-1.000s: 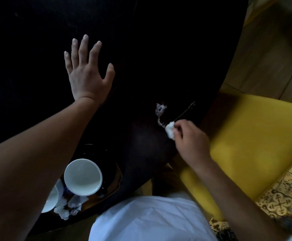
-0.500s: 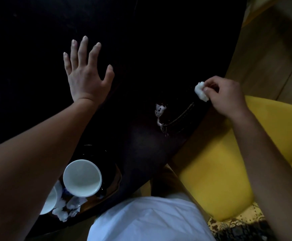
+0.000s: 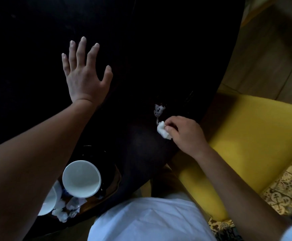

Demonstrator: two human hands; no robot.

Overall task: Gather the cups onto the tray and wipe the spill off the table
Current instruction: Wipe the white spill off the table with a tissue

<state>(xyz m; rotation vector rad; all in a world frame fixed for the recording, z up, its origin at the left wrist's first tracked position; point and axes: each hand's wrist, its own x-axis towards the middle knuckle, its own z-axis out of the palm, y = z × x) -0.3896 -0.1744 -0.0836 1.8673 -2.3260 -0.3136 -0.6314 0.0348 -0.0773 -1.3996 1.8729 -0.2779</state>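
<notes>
Dark and almost black, the table [image 3: 159,40] fills most of the view, and its far part is too dim to make out. The left hand [image 3: 85,79] lies flat on it with straight, spread fingers and holds nothing. The right hand [image 3: 185,134] pinches a small white tissue wad [image 3: 163,130] with curled fingers and thumb, pressing it on the table close to the near edge. Just above the wad sits the spill [image 3: 159,110], a small pale foamy patch with dark dots, with a thin trail running down to the wad.

Down at the near left, a white cup [image 3: 81,179] stands on a dark tray [image 3: 114,181]. The tray is hard to see against the table. A second cup [image 3: 48,204] is mostly hidden behind the left forearm. Crumpled tissues [image 3: 66,209] lie beside the cups on the tray.

To the right stands a yellow chair [image 3: 254,145], with patterned floor tiles [image 3: 284,192] below it. A white shirt [image 3: 148,221] shows at the bottom, cut off.
</notes>
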